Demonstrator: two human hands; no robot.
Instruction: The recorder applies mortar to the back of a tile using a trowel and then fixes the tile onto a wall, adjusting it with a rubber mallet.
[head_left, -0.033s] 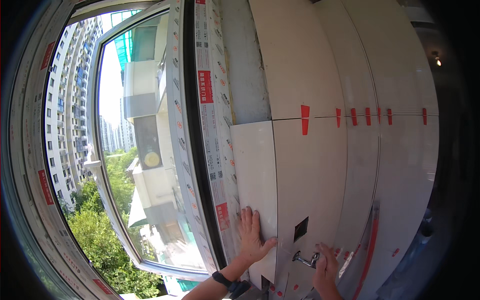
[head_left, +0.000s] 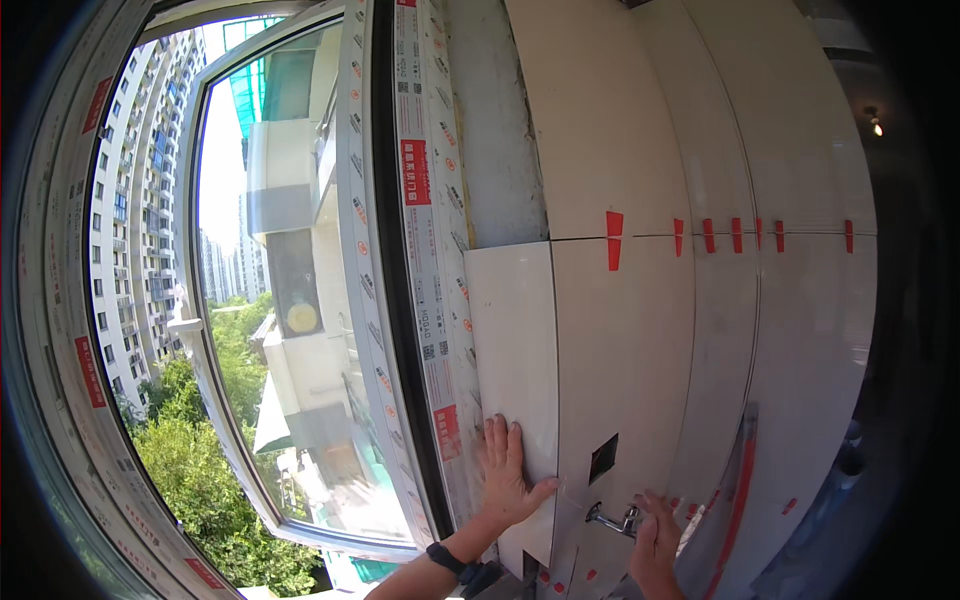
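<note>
My left hand [head_left: 510, 482] lies flat, fingers spread, against a narrow pale wall tile [head_left: 515, 360] beside the window frame. Its thumb reaches toward the tile's right edge. To the right, a chrome tap [head_left: 608, 519] sticks out of the wider tile [head_left: 625, 360]. My right hand [head_left: 655, 540] is at the tap's outer end with its fingers curled there; part of the grip is hidden. Just above the tap, a dark cut-out [head_left: 603, 458] opens in the wide tile.
Red tile clips [head_left: 614, 240] sit along the horizontal joint. Above the narrow tile is a bare grey wall strip [head_left: 492, 130]. An open window sash [head_left: 195, 250] stands at left, with trees and buildings outside. A long red strip [head_left: 738, 500] runs down the wall at lower right.
</note>
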